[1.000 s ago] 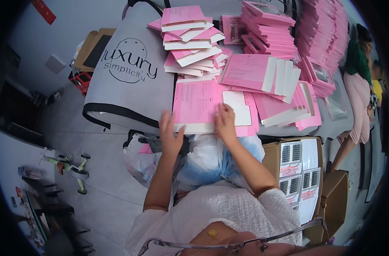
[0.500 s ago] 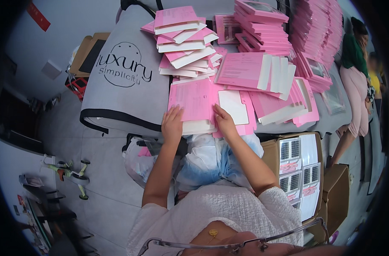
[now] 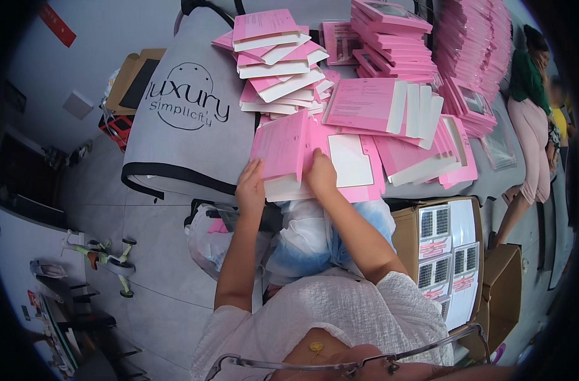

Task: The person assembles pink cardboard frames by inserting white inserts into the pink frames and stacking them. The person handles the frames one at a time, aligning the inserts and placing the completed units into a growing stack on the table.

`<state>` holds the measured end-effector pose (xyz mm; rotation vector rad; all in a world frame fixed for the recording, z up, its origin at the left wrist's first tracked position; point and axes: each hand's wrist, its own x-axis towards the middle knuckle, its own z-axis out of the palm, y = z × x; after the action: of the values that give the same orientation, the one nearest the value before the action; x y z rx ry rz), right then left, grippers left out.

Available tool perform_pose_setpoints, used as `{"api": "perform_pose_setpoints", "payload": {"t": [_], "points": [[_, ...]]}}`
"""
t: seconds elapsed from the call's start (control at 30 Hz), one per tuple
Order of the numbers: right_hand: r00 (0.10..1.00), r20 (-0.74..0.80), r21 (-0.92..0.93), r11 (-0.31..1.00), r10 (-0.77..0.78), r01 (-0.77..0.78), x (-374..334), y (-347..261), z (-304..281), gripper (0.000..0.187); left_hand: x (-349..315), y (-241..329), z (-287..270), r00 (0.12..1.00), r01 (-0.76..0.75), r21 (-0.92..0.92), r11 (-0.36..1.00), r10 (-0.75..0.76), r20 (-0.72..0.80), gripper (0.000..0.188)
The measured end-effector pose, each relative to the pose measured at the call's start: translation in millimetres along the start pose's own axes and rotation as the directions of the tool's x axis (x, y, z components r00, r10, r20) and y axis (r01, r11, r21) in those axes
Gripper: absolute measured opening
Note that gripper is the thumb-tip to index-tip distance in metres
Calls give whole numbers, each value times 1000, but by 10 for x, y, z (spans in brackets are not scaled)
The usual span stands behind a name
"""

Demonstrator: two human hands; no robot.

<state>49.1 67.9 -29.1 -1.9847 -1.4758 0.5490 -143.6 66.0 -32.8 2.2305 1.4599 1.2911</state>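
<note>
A pink cardboard box [image 3: 280, 147], partly folded, lies across the front edge of the grey seat above my lap, with a white flap at its near end. My left hand [image 3: 250, 184] grips its near left corner. My right hand [image 3: 321, 173] is closed on its right side, where a panel stands up along a fold; some of those fingertips are hidden. Just right of it lies an unfolded pink card [image 3: 373, 170] with a white inner face. More pink boxes with white flaps [image 3: 368, 105] are fanned out beyond my right hand.
A loose stack of pink boxes [image 3: 264, 25] stands at the far middle, with taller pink stacks [image 3: 470, 44] at the far right. An open carton [image 3: 407, 235] holding packaged dark-grid items stands by my right side. A clear plastic bag [image 3: 203, 244] is at my left knee. A person [image 3: 530, 127] stands at right.
The box's right panel has folded up from flat and the box now tilts. My right hand has moved slightly left and curled around that side; my left hand has slid down its corner.
</note>
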Motion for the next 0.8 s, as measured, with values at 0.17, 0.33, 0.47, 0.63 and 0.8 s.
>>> {"api": "perform_pose_setpoints", "payload": {"t": [0.17,0.33,0.47,0.63,0.8], "points": [[995,-80,176,982,-54,67,75,193,139,27,-14,41,1,1000,-27,52,998,27,-7,43],[998,-4,490,870,63,-53,218,421,349,18,-11,92,-36,995,-96,164,982,95,12,40],[969,189,708,662,160,-247,205,436,271,16,-5,104,-34,979,-191,316,929,156,131,40],[856,-393,-102,941,-335,322,-188,408,-456,25,-114,182,65,952,-155,328,932,52,300,51],[934,-358,-267,960,-19,-83,-550,967,-1056,29,-173,651,64,843,-320,156,934,205,497,85]]}}
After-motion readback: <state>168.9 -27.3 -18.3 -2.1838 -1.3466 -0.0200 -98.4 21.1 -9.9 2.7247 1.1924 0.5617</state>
